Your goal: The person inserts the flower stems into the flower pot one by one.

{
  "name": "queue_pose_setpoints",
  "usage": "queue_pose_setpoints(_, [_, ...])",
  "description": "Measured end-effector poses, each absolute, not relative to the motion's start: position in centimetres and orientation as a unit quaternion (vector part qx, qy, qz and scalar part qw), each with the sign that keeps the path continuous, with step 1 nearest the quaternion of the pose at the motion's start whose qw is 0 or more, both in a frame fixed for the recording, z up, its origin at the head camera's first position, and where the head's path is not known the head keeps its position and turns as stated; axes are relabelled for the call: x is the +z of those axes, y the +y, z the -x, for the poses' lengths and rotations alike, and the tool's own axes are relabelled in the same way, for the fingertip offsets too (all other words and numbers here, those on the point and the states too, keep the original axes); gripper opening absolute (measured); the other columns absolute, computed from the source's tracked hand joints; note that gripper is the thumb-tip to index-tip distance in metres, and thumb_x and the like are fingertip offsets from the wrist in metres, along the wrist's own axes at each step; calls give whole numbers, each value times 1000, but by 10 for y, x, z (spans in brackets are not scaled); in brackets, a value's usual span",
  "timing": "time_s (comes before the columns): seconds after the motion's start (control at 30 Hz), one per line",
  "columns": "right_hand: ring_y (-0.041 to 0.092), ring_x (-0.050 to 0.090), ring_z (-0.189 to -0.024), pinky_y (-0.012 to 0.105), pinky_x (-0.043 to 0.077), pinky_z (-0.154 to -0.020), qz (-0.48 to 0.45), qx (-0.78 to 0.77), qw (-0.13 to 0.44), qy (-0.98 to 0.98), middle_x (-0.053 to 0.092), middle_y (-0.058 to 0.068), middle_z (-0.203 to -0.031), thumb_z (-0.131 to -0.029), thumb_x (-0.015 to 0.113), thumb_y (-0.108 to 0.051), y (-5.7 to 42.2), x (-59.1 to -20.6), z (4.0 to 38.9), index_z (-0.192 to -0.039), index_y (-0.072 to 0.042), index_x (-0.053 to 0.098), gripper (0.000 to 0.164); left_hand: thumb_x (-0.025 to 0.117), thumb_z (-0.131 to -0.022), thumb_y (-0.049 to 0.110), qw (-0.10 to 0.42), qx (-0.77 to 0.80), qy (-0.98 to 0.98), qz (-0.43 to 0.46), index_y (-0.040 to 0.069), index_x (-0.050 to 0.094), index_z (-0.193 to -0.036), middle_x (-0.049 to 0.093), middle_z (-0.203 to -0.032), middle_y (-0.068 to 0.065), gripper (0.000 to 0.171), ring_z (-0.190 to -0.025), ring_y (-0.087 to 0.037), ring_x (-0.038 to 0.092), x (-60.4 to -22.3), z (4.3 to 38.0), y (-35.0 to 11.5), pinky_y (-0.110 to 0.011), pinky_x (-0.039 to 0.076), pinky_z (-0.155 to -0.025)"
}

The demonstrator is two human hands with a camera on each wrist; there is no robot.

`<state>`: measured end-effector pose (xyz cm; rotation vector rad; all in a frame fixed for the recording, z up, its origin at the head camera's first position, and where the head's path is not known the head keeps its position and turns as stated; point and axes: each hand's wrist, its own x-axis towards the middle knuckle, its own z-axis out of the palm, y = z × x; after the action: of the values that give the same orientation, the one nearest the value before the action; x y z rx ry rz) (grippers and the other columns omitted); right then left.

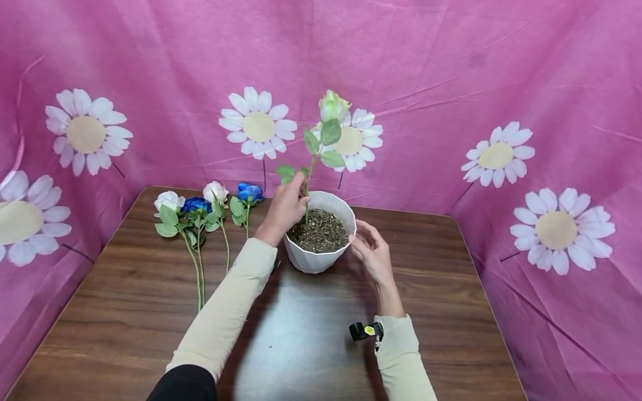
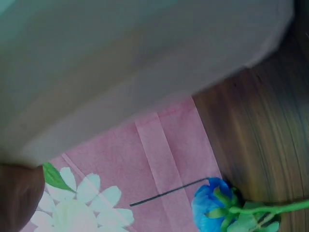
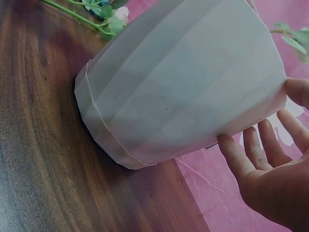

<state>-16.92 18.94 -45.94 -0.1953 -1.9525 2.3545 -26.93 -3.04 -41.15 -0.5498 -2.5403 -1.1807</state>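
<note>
A pale green artificial rose (image 1: 333, 106) stands upright, its stem running down into the dark soil mix (image 1: 323, 234) of a white faceted flower pot (image 1: 316, 263). My left hand (image 1: 288, 206) pinches that stem low down, just above the pot's left rim. On the opposite side, my right hand (image 1: 373, 253) holds the pot by its rim and outer wall. In the right wrist view, the thumb lies at the rim and the fingertips (image 3: 226, 139) touch the wall (image 3: 183, 82). The blurred pot wall (image 2: 120, 63) fills much of the left wrist view.
Left of the pot on the wooden table (image 1: 426, 278) lie a white rose (image 1: 169, 200), a dark blue rose (image 1: 195, 205), a pinkish-white rose (image 1: 215, 192) and a bright blue rose (image 1: 249, 192). A pink curtain (image 1: 426, 67) with printed daisies surrounds the table.
</note>
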Motion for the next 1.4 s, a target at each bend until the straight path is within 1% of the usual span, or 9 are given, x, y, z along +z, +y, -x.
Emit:
queue_pose_setpoints(0.1, [15, 62, -108, 31, 58, -91, 66, 770, 36, -633, 57, 15, -130, -94, 64, 8, 189, -460, 169, -142, 4, 50, 51, 74, -88, -5, 143, -405, -884, 186, 5, 52, -102, 67, -91, -12, 27, -86, -32, 66, -412, 269, -30, -44, 56, -77])
queue_pose_setpoints(0.23, [14, 62, -107, 25, 59, -84, 68, 773, 37, -629, 57, 13, -129, -93, 63, 9, 189, -460, 168, -142, 5, 50, 52, 74, -87, -6, 141, -411, -881, 186, 5, 53, -101, 68, -91, -11, 27, -85, -30, 67, -413, 269, -31, -42, 56, -78])
queue_pose_setpoints(0.43, [13, 62, -106, 25, 59, -84, 62, 775, 38, -628, 57, 14, -130, -93, 63, 9, 189, -461, 169, -143, 5, 49, 52, 73, -89, -5, 129, -442, -870, 179, 1, 57, -110, 71, -98, -14, 27, -90, -28, 69, -415, 271, -33, -37, 57, -84])
queue_pose_setpoints(0.7, [15, 61, -110, 25, 59, -85, 61, 777, 32, -626, 53, 21, -137, -94, 63, 7, 187, -461, 168, -143, 4, 49, 51, 74, -87, -6, 96, -511, -840, 154, -2, 60, -119, 69, -100, -16, 35, -91, -26, 68, -412, 267, -37, -30, 58, -83])
queue_pose_setpoints(0.9, [17, 61, -111, 25, 59, -85, 62, 780, 35, -622, 52, 22, -138, -94, 62, 8, 188, -458, 166, -143, 4, 49, 51, 75, -87, -3, 103, -502, -846, 146, -1, 63, -120, 72, -100, -14, 35, -89, -25, 70, -407, 261, -40, -31, 59, -82])
queue_pose_setpoints(1.07, [14, 62, -109, 24, 58, -84, 66, 775, 33, -627, 52, 22, -138, -94, 62, 8, 188, -459, 166, -144, 5, 48, 51, 74, -88, -1, 116, -502, -848, 124, 0, 65, -119, 73, -97, -13, 32, -88, -25, 70, -406, 256, -51, -35, 59, -83])
queue_pose_setpoints(1.13, [13, 61, -109, 28, 58, -88, 68, 772, 31, -631, 53, 21, -137, -95, 63, 7, 189, -459, 167, -144, 4, 48, 51, 74, -88, -2, 118, -516, -841, 111, -1, 65, -119, 73, -97, -14, 32, -88, -27, 71, -408, 255, -56, -36, 59, -84])
queue_pose_setpoints(1.3, [18, 60, -113, 41, 56, -98, 69, 770, 30, -634, 53, 19, -137, -95, 63, 6, 189, -459, 167, -144, 3, 49, 51, 74, -87, -2, 126, -541, -826, 93, -2, 64, -118, 74, -97, -18, 32, -88, -31, 71, -416, 254, -71, -41, 59, -83])
queue_pose_setpoints(1.4, [21, 59, -116, 37, 57, -95, 68, 771, 32, -633, 54, 18, -137, -95, 63, 6, 189, -458, 166, -144, 3, 49, 51, 74, -88, -1, 120, -552, -821, 83, -2, 63, -117, 74, -99, -19, 32, -89, -32, 71, -419, 252, -81, -40, 58, -83])
